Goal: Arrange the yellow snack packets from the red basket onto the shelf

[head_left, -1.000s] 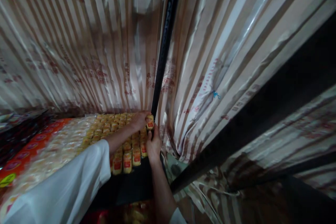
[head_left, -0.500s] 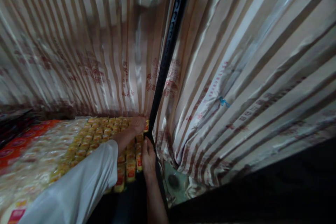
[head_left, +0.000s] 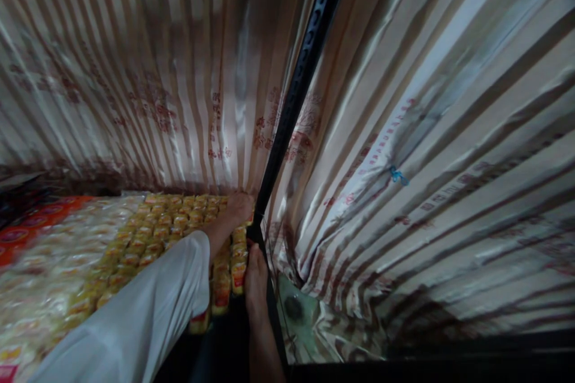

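Rows of small yellow packets (head_left: 171,224), wrapped in clear film with red and yellow labels, fill the right part of a dark display surface. Stretching across them in a white sleeve, my left hand (head_left: 240,206) rests at the far right corner, on or against the last packets by a black post. Its fingers are turned away from view. My right hand (head_left: 256,275) lies along the right edge, beside a packet with a red label (head_left: 238,275). Its fingers point forward, stretched out, with the tips in shadow. I cannot make out anything held in either hand.
A black slotted post (head_left: 294,93) rises at the corner. Pleated printed sheeting (head_left: 202,72) hangs behind and to the right, with a blue tie (head_left: 398,176). Left of the yellow packets lie pale wrapped packets (head_left: 67,251) and an orange-red strip (head_left: 40,224).
My view has shifted slightly. My left hand has moved a little further into the corner, covering more of the packet there. My right hand stays along the edge.
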### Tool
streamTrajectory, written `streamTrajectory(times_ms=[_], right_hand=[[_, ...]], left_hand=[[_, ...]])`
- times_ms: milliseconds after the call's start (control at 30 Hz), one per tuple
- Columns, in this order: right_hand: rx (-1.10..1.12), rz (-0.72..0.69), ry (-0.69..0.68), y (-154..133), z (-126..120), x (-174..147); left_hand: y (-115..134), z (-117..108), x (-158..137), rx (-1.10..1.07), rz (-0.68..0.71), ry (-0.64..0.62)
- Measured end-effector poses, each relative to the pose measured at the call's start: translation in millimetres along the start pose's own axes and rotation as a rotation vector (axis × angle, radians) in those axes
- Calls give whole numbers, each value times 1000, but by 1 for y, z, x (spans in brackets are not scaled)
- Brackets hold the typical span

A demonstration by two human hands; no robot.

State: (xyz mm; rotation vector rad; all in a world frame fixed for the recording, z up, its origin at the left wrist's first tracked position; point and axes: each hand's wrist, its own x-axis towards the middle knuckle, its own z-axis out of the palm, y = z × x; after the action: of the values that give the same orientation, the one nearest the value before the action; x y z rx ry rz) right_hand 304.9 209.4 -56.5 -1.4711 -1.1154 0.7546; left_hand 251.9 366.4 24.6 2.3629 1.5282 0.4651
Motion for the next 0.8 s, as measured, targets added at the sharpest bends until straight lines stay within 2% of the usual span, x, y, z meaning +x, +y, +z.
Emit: streamTrajectory(times_ms=[67, 167, 267, 367, 467, 600, 700, 767, 800], right_hand=[[95, 111, 27, -3, -1, 0], [154, 190, 51, -8, -3, -1], [85, 176, 118, -14, -7, -4], [31, 106, 175, -23, -10, -13], [24, 16, 225, -34, -15, -33], [61, -78, 234, -46, -26, -76], [117, -67, 225, -49, -37, -118], [112, -73, 196, -48, -44, -149], [87, -87, 165, -45, -46, -165]], left_hand=[[0, -2, -3, 41, 16, -6], [2, -9, -8, 71, 43, 3], [7, -19, -20, 64, 88, 63], [18, -27, -50, -36, 144, 178], [32, -29, -104, -219, 174, 263], [43, -20, -203, -482, 195, 321], [39, -7, -282, -622, 77, 323], [31, 4, -330, -632, -64, 263], [26, 10, -352, -623, -122, 188]])
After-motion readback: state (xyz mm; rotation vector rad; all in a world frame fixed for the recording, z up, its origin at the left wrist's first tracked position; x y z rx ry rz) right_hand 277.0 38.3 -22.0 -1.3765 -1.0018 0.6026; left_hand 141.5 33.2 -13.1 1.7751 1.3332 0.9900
